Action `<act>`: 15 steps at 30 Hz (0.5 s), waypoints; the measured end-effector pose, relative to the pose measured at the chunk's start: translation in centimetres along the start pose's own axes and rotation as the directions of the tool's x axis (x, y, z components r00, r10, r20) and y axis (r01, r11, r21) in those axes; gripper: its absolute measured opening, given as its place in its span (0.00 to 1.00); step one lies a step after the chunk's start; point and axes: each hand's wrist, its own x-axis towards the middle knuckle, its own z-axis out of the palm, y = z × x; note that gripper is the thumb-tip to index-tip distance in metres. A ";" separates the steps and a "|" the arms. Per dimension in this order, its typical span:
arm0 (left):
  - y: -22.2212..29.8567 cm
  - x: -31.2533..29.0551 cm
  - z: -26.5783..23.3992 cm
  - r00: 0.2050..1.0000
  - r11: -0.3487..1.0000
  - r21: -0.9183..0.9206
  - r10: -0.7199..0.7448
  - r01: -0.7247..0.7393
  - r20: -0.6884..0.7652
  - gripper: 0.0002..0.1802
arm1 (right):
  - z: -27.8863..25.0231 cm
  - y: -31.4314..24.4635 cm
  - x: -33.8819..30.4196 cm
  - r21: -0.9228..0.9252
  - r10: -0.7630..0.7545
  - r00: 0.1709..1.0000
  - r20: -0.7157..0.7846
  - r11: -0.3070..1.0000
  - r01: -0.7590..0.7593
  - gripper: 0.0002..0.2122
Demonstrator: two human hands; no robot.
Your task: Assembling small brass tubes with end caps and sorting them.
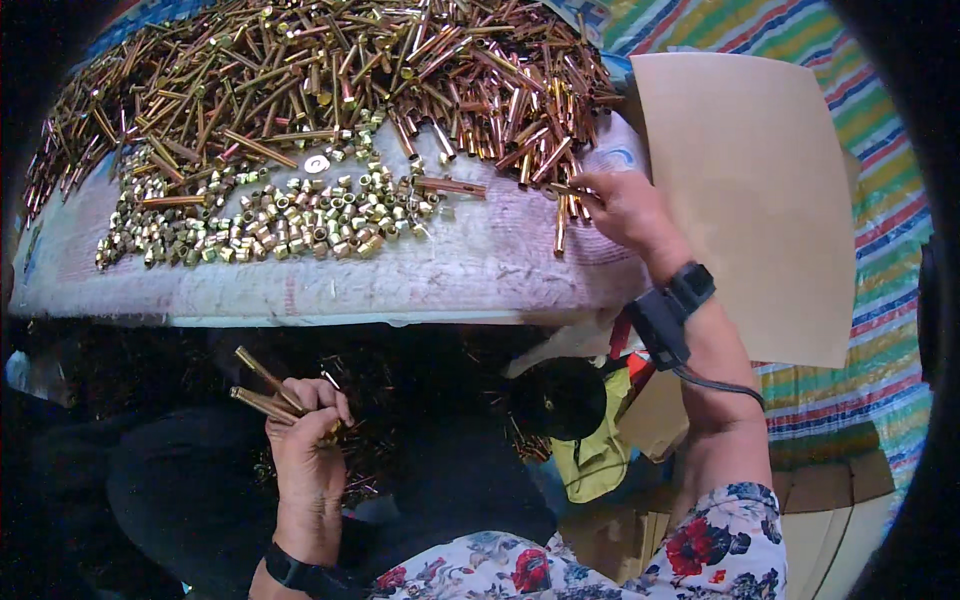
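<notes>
My left hand is closed around a few gold-coloured metal tubes, below the table's near edge. Their ends stick out past the thumb toward the upper left. Over the table's right end, my right hand pinches a thin metal tube between thumb and fingers. Just under it, a few loose tubes lie on the cloth. A large heap of copper and gold metal tubes covers the far side. In front of the heap spread many small gold-coloured hollow metal nuts.
A whitish, worn cloth covers the table. Right of it lies a tan cardboard sheet on a striped plastic sheet. A dark round object and a yellow bag sit below the table edge. More tubes lie in the dark area beneath.
</notes>
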 end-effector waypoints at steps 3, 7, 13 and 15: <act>0.2 -0.1 0.8 0.997 0.998 0.057 -0.016 0.021 -0.076 0.15 | 0.8 -1.3 0.5 -0.233 0.093 0.995 0.029 0.969 -0.084 0.08; 0.5 -0.2 0.7 0.995 0.997 0.068 -0.038 0.044 -0.092 0.18 | -0.4 -2.6 1.0 -0.332 0.115 0.981 0.156 0.941 -0.058 0.08; 0.5 -0.3 1.1 0.997 0.994 0.091 -0.048 0.054 -0.064 0.13 | -1.6 -3.6 1.9 -0.110 -0.147 0.912 0.384 0.973 0.203 0.06; 0.5 -0.4 2.0 0.979 0.988 0.094 -0.107 0.124 -0.175 0.07 | -1.5 -3.7 2.6 -0.186 -0.129 0.886 0.445 0.955 0.232 0.07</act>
